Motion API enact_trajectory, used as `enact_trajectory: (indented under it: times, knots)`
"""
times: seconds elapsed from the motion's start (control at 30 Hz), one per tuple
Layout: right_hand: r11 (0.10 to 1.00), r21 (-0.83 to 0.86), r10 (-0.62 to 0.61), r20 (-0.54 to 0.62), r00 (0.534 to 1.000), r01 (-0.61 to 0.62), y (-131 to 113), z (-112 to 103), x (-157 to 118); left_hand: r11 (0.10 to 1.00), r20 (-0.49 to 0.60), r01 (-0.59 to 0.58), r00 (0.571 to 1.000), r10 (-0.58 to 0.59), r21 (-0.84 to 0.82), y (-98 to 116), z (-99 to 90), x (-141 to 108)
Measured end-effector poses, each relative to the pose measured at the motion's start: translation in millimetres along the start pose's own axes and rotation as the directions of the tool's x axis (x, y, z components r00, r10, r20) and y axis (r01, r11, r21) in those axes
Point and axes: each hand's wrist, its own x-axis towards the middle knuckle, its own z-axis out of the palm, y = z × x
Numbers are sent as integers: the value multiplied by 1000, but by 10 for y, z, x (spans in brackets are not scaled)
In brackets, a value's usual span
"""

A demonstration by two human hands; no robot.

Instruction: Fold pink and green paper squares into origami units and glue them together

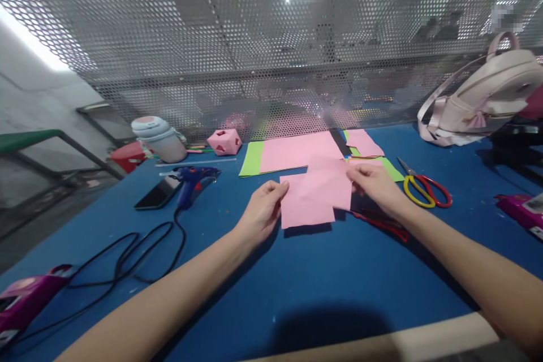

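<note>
My left hand (pixel 262 212) pinches the left edge of a pink paper piece (pixel 303 206), which hovers just above the table. Between thumb and fingers, my right hand (pixel 375 186) grips a second pink paper piece (pixel 333 178), overlapping the first and blurred at its upper edge. Below my right hand lies a pair of red-handled scissors (pixel 384 226), partly hidden by the hand and paper. Behind the held pieces rest large pink sheets (pixel 301 150) over green sheets (pixel 253 158).
Yellow-and-red-handled scissors (pixel 424 186) lie at right, near a backpack (pixel 487 93). At left are a blue glue gun (pixel 189 184) with a looping cord, a phone (pixel 159 192), a bottle (pixel 159 138) and a pink paper polyhedron (pixel 224 142). A perforated metal panel (pixel 254 39) bounds the blue table (pixel 237 305).
</note>
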Motion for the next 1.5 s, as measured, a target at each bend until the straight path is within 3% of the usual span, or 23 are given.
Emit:
enact_trajectory:
  times: [0.13, 0.27, 0.4, 0.47, 0.53, 0.57, 0.6, 0.63, 0.7, 0.83, 0.93, 1.03, 1.23, 1.37, 1.5]
  knots:
    - [984, -172, 24, -162, 986, -52, 419, -428, 352, 1000, -39, 12, 999, -13, -22, -108, -181, 116]
    - [928, -350, 42, -245, 969, -129, 800, -632, 555, 999, -71, 34, 997, -36, -33, -200, -349, 208]
    - [869, -488, -34, -216, 976, -78, 751, -659, 510, 998, -84, 46, 995, -49, -42, -211, -398, 226]
    - [849, -528, -92, -125, 988, 12, 567, -633, 373, 998, -84, 46, 995, -50, -46, -204, -393, 216]
    - [845, -519, -108, 77, 991, 133, 349, -554, 169, 998, -88, 43, 995, -47, -48, -203, -389, 209]
    - [836, -482, -101, 335, 937, 263, 248, -492, 54, 998, -93, 38, 995, -43, -49, -208, -388, 208]
    - [817, -448, -101, 511, 854, 365, 161, -419, -62, 998, -99, 33, 994, -37, -49, -214, -389, 209]
    - [772, -465, -104, 580, 808, 433, 91, -340, -170, 998, -104, 28, 994, -33, -49, -221, -391, 210]
    - [670, -551, -138, 567, 812, 498, 5, -193, -337, 999, -110, 20, 994, -25, -49, -232, -390, 206]
    - [660, -479, -229, 606, 762, 579, -51, -54, -357, 997, -117, -18, 993, 10, -70, -218, -349, 150]
    - [655, -557, -234, 492, 838, 510, -129, -27, -50, 994, -122, -57, 991, 46, -90, -197, -299, 90]
    - [644, -626, -225, 395, 891, 440, -255, 101, 468, 994, -108, -67, 992, 58, -85, -202, -271, 54]
    - [638, -692, -200, 275, 940, 338, -315, 668, 1407, 996, -70, -87, 994, 86, -13, -265, -311, 62]
    - [692, -661, -168, 246, 955, 292, -173, 905, 1588, 992, -45, -114, 992, 116, 49, -294, -340, 81]
    - [780, -551, -169, 269, 948, 296, -105, 920, 1490, 987, -34, -123, 991, 127, 103, -301, -354, 93]
